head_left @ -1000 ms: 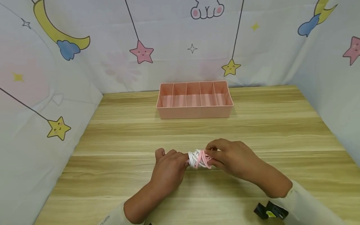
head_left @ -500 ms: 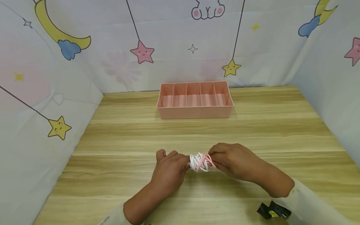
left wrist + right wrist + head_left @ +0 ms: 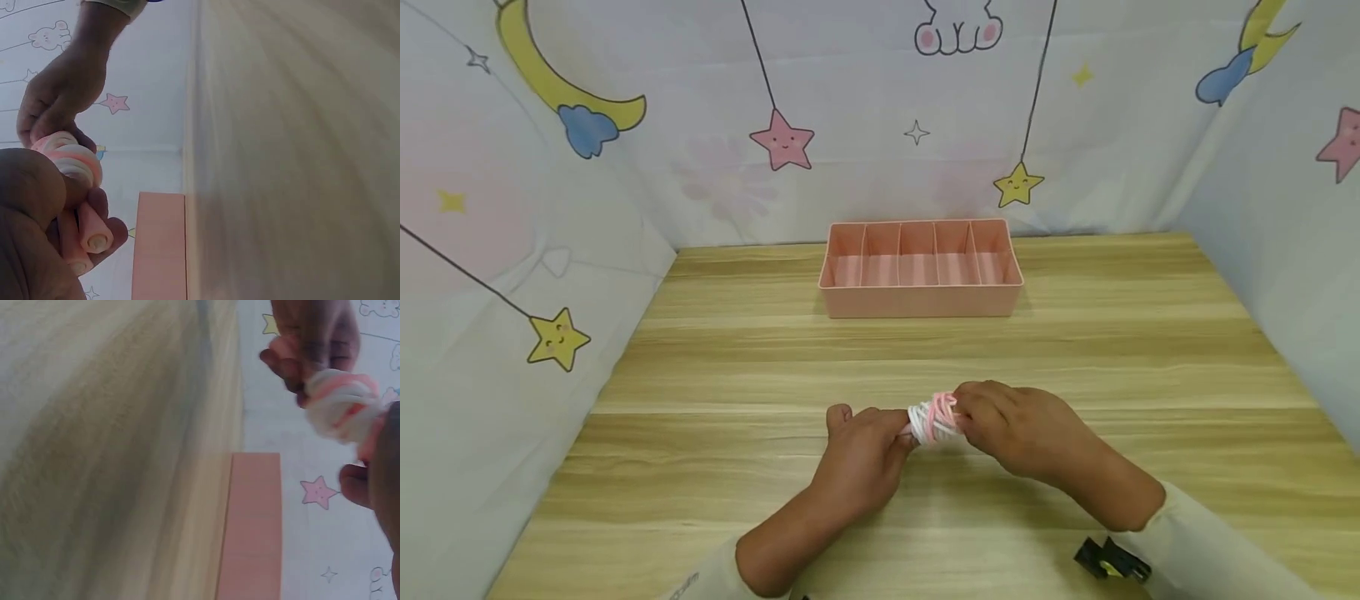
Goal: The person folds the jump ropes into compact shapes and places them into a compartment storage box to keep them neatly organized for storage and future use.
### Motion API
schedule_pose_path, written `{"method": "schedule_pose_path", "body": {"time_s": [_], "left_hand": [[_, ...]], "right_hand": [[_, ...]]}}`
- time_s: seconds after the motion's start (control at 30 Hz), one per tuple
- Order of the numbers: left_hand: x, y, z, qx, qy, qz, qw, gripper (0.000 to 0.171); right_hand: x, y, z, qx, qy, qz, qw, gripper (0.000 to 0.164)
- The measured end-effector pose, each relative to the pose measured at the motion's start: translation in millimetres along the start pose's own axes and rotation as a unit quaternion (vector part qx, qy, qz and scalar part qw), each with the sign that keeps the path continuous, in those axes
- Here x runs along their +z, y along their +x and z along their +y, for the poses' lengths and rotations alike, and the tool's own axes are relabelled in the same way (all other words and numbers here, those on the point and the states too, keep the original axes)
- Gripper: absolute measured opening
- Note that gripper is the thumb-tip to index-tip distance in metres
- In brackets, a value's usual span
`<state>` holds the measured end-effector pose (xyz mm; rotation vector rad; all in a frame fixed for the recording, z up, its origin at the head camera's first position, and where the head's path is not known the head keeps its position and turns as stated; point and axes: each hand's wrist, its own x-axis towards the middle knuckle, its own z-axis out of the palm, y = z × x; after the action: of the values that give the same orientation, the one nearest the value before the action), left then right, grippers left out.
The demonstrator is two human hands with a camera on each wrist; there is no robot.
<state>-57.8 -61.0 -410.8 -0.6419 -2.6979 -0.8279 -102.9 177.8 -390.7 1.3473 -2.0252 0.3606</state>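
Between the two hands is a skipping rope [image 3: 931,421], its white and pink cord wound into a tight bundle above the table. My left hand [image 3: 861,458] grips the left end; the left wrist view shows two pink handles [image 3: 95,232] side by side, sticking out of that grasp. On the opposite end, the fingers of my right hand [image 3: 1030,429] curl over the pink cord and hide that end. The right wrist view has the wound cord [image 3: 344,406] slightly blurred, spanning the space between both hands.
A pink divided box [image 3: 921,302] with several compartments stands at the back of the wooden table [image 3: 737,333]. Printed white fabric [image 3: 850,183] walls the back and sides. A black buckle-like piece [image 3: 1111,562] lies beside the right sleeve.
The bundle dips slightly, then rises again. A pink strand that stretched toward the right fingers now lies closer to the bundle, and the right hand has rolled further over its end.
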Motion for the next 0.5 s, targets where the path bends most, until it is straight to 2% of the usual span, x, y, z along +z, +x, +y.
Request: {"method": "schedule_pose_path", "body": {"time_s": [0.07,0.13,0.23,0.3,0.37,0.43,0.5], "left_hand": [[-1.3,2.2,2.6,-0.007,-0.029,-0.009,0.9995,0.005],[-3.8,4.1,4.8,-0.017,-0.057,-0.02,0.998,0.006],[-7.6,6.2,6.6,-0.037,-0.087,-0.029,0.9951,0.004],[-9.8,7.0,7.2,-0.054,-0.106,-0.031,0.9925,0.002],[-11.3,7.7,7.3,-0.07,-0.123,-0.026,0.9896,0.003],[-12.6,8.1,7.7,-0.089,-0.142,-0.025,0.9855,0.007],[-13.5,8.1,8.3,-0.105,-0.164,-0.025,0.9805,0.011]], "right_hand": [[3.3,-1.4,-3.7,0.045,0.024,0.038,0.998,0.041],[6.5,-3.4,-9.0,0.09,0.049,0.086,0.991,0.043],[9.0,-5.0,-17.3,0.144,0.149,0.128,0.97,0.042],[9.6,-4.4,-22.2,0.171,0.219,0.143,0.95,0.037],[10.0,-3.0,-25.8,0.182,0.297,0.147,0.926,0.031],[11.3,-2.0,-28.5,0.174,0.344,0.158,0.909,0.027],[13.6,-1.4,-30.1,0.15,0.38,0.167,0.898,0.026]]}}
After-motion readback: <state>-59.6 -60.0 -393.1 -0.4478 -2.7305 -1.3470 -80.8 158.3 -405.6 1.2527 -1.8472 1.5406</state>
